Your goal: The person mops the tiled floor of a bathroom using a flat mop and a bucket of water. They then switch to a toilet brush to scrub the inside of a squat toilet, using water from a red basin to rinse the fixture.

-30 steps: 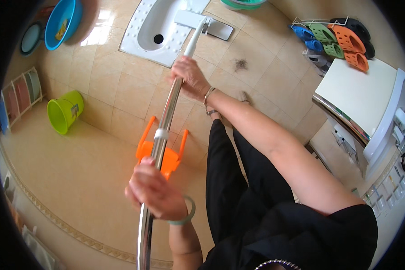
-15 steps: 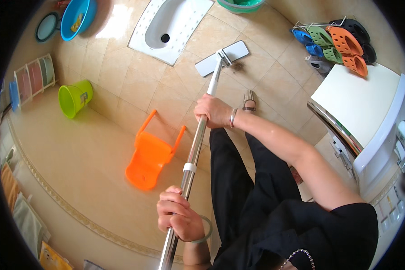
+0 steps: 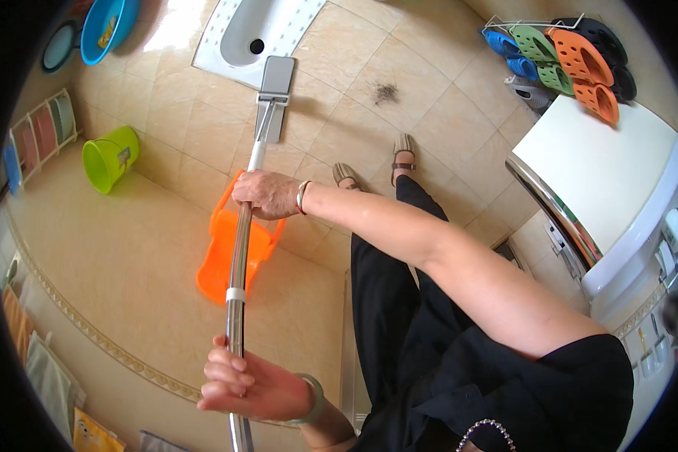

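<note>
A flat mop with a grey rectangular head (image 3: 279,79) and a long metal pole lies across the left middle of the head view. Its head rests on the tiles by the near corner of the squat toilet (image 3: 217,64). My right hand (image 3: 267,193), with a bracelet on the wrist, is closed round the upper pole near the white joint. Lower down, my left hand (image 3: 256,384), wearing a pale green bangle, has its fingers curled round the pole. A small dark clump of dirt (image 3: 386,93) sits on the floor, right of the mop head.
Behind the pole stands an orange plastic chair (image 3: 222,267). A lime-green bucket (image 3: 110,160) and a blue basin (image 3: 108,30) are to the left. Several clogs (image 3: 580,60) hang on a wall rack at the right, above a white-topped cabinet (image 3: 591,162).
Both hands have moved left with the mop. Its head has swung left and turned lengthwise, uncovering the dark clump. My left foot has come into view beside the right one.
</note>
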Action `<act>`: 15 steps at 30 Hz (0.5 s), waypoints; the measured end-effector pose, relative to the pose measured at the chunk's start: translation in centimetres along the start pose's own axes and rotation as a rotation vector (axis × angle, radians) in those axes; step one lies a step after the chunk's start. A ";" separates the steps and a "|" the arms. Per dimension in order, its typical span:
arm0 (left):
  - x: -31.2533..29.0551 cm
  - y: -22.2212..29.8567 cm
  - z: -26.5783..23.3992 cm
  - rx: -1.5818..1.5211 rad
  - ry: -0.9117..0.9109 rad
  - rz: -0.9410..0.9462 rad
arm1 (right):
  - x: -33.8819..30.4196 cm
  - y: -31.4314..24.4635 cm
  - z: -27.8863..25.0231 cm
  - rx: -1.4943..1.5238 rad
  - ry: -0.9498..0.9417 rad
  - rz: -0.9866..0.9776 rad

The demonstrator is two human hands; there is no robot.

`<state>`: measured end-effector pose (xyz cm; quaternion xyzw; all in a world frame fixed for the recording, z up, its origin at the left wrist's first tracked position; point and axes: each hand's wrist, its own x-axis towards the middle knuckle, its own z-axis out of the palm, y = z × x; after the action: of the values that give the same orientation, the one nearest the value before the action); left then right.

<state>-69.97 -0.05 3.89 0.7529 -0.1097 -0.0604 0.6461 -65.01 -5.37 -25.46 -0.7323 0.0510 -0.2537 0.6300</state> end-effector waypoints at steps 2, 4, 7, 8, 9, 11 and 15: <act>-1.0 -0.8 0.7 0.167 0.065 -0.022 | -0.6 0.0 0.0 -0.031 -0.152 0.075; -1.4 -1.8 0.3 0.264 0.050 0.052 | -1.1 0.1 -0.8 -0.078 -0.329 0.152; -1.2 -1.1 0.7 0.306 -0.161 0.179 | -2.0 -1.3 -3.5 -0.062 -0.392 0.182; -1.0 -1.1 0.6 0.259 -0.209 0.224 | -2.6 -1.5 -4.3 -0.091 -0.362 0.188; -1.1 -0.8 0.6 0.266 -0.286 0.229 | -3.3 -1.7 -5.2 -0.102 -0.347 0.172; -1.5 -0.3 0.9 0.267 -0.435 0.237 | -5.0 -2.5 -8.0 -0.137 -0.323 0.140; -2.7 0.5 3.7 0.164 -0.477 0.241 | -7.3 -4.7 -12.9 -0.198 -0.320 0.212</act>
<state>-73.54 -3.03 3.66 0.7487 -0.3522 -0.1496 0.5414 -78.09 -13.13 -22.26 -0.8120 0.0519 -0.0603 0.5782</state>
